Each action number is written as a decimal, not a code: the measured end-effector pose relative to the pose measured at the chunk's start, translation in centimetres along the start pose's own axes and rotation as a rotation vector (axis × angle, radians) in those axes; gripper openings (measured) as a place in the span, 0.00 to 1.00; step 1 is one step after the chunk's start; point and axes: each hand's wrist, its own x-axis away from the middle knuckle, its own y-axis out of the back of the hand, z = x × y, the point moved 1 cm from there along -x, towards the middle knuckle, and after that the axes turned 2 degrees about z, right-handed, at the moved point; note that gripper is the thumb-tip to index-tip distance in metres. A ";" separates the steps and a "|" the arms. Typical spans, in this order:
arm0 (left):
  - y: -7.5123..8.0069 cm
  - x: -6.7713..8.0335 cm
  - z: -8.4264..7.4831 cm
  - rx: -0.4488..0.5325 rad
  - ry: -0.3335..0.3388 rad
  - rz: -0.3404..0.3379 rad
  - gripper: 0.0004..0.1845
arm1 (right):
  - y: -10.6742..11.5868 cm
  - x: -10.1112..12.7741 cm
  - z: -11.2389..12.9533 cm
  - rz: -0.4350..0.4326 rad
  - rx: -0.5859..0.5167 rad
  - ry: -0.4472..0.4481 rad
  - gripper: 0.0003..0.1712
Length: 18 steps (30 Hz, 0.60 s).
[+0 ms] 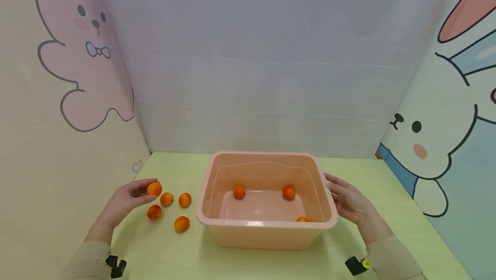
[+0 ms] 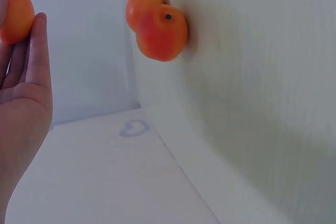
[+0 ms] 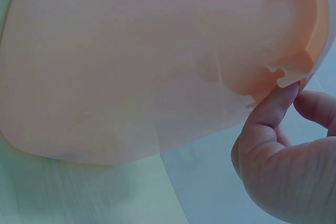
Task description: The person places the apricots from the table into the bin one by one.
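Observation:
In the head view, my left hand pinches a small round orange fruit between thumb and fingers, raised over the table's left side. The left wrist view shows this held fruit at the fingertips. Several similar fruits lie on the table just right of that hand. A pink plastic basin stands at the middle, with three fruits visible inside, the nearest partly hidden by the front rim. My right hand holds the basin's right rim; in the right wrist view its curled fingers meet the rim's underside.
The pale yellow-green table is bordered by a white back sheet. Side panels carry a pink bear drawing on the left and a rabbit drawing on the right.

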 end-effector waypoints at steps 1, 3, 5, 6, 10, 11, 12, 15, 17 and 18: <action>-0.2 -0.2 -0.3 0.002 -0.011 -0.001 0.30 | 0.0 0.0 0.0 0.000 -0.004 -0.001 0.15; -0.5 -0.6 -1.1 0.004 -0.034 0.003 0.30 | 0.0 0.0 0.0 0.000 -0.008 0.000 0.15; -0.8 -1.0 -1.9 0.015 -0.051 0.014 0.30 | 0.0 0.0 0.0 0.000 -0.009 0.000 0.15; -0.9 -1.2 -2.3 0.021 -0.057 0.025 0.30 | 0.0 0.0 0.0 0.001 -0.010 0.000 0.15; -1.6 -2.4 -4.1 0.062 -0.074 0.070 0.30 | 0.1 0.0 0.1 0.002 -0.004 -0.001 0.15; -1.7 -2.7 -4.6 0.070 -0.079 0.079 0.30 | 0.1 0.0 0.1 0.002 -0.002 -0.001 0.14; -1.9 -3.1 -5.1 0.076 -0.085 0.090 0.30 | 0.1 0.0 0.1 0.001 -0.003 -0.003 0.14; -2.4 -4.2 -6.6 0.081 -0.106 0.110 0.30 | 0.1 0.0 0.1 -0.002 0.003 -0.005 0.14; -2.7 -4.9 -7.7 0.078 -0.133 0.125 0.30 | 0.0 0.1 0.1 -0.003 0.004 -0.006 0.14; -2.8 -5.3 -8.2 0.077 -0.146 0.131 0.30 | 0.0 0.1 0.1 -0.002 0.002 -0.006 0.14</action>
